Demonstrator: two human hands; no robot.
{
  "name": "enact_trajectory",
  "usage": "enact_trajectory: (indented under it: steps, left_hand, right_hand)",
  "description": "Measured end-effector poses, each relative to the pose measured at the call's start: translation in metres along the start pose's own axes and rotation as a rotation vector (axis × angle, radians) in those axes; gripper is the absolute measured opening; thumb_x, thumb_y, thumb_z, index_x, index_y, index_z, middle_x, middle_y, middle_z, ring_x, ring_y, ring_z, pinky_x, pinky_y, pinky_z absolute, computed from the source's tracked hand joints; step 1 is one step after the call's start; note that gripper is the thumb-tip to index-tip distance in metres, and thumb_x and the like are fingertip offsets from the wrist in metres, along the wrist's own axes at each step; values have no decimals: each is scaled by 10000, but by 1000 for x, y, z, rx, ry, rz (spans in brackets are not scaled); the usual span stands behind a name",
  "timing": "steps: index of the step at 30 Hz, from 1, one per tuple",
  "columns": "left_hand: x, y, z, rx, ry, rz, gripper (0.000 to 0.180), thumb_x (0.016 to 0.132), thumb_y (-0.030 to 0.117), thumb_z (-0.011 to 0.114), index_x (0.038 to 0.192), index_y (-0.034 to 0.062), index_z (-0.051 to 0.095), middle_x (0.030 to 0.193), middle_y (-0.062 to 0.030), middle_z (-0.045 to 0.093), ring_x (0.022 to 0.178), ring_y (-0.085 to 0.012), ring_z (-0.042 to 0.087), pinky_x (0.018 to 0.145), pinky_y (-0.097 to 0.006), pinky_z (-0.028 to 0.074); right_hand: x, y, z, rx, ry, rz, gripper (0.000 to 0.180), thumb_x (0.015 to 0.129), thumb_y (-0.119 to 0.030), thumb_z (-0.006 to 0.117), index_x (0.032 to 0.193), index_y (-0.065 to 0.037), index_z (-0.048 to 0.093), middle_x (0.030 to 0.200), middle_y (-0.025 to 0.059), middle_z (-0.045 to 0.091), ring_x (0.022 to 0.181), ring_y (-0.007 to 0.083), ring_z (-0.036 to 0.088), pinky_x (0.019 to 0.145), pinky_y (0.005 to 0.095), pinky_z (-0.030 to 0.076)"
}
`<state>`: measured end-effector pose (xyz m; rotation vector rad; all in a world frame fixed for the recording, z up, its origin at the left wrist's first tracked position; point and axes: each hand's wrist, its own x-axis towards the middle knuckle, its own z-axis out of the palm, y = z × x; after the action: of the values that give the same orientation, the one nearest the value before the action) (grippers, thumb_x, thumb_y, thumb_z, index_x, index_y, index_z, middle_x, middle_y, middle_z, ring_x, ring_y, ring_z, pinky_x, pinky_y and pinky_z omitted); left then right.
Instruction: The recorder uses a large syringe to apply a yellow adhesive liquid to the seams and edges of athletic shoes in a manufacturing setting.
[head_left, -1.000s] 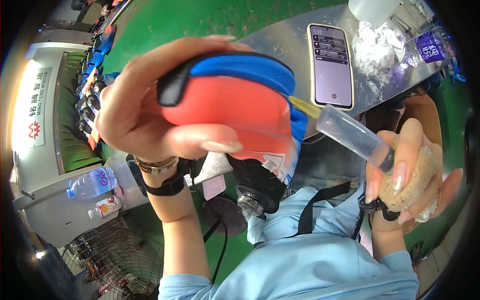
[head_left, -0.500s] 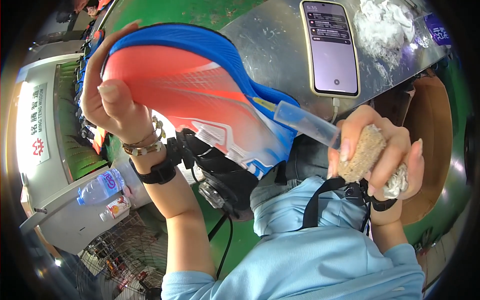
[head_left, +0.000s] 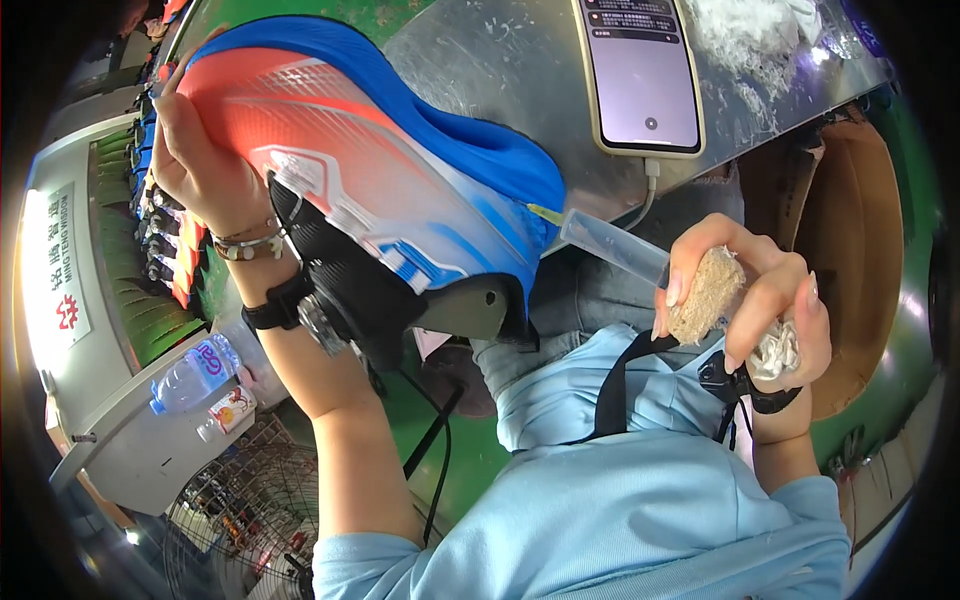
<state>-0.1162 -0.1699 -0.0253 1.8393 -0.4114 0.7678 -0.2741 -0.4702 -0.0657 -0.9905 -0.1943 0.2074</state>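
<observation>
The left hand [head_left: 200,165] grips a red and blue shoe [head_left: 370,170], held up at the left near the metal table [head_left: 480,70]. The right hand [head_left: 750,300] is curled around a tan block [head_left: 705,295], a clear dropper [head_left: 615,248] and what may be a crumpled wrapper [head_left: 775,350]. A phone [head_left: 640,75] lies far right on the table.

Landmark: the phone [head_left: 642,72] lying flat on the metal bench [head_left: 500,70].
Left of phone: a bare strip of bench, narrowed by the raised shoe [head_left: 370,170] in the left hand [head_left: 195,165].
Right of phone: white crumpled wads [head_left: 760,40] fill the bench top.
Below phone: its cable [head_left: 645,195] hangs over the bench edge; the clear bottle [head_left: 615,245] and the right hand [head_left: 745,295] crowd the gap.
Far right of phone: a brown curved panel [head_left: 850,250] walls that side.
</observation>
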Motion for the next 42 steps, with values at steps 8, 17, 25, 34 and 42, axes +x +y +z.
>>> enact_trajectory:
  steps: [8, 17, 25, 34, 42]
  left_hand:
    - [-5, -35, -23, 119, -1, -183, 388, 925, 320, 491, 620, 82, 510, 585, 85, 355, 540, -16, 311, 466, -184, 255]
    - [-45, -54, -37, -22, 74, -592, 328, 869, 301, 589, 896, -19, 656, 606, 67, 462, 525, -20, 379, 456, -188, 343]
    - [-99, 10, -77, 27, 198, -966, 300, 881, 270, 561, 908, -26, 602, 806, -68, 613, 703, -121, 604, 623, -279, 531]
    - [-193, 89, -92, -351, 23, -1278, 316, 937, 214, 442, 1115, -42, 494, 1001, -103, 603, 852, -169, 627, 691, -282, 544]
    - [-210, 102, -57, -731, -212, -1336, 519, 787, 145, 647, 1196, -64, 404, 1111, -133, 556, 1001, -187, 573, 875, -316, 459]
  right_hand:
    - [-5, 0, 1, -30, 16, 13, 656, 893, -472, 316, 491, -5, 540, 939, 266, 500, 733, 314, 566, 671, 368, 464]
    - [12, 7, 9, -298, -41, -50, 657, 909, -466, 260, 515, -14, 529, 1050, 278, 486, 828, 301, 567, 787, 379, 431]
    - [13, 21, 7, -319, -56, -157, 424, 920, -356, 252, 747, -21, 446, 965, 239, 467, 855, 320, 546, 781, 416, 434]
    - [1, 38, 15, -293, -155, -264, 248, 931, -225, 258, 1091, -49, 331, 784, 169, 450, 848, 337, 527, 763, 473, 444]
    - [-9, 29, 20, -314, -228, -390, 422, 940, -122, 262, 1358, -71, 242, 644, 115, 437, 842, 351, 512, 749, 518, 451]
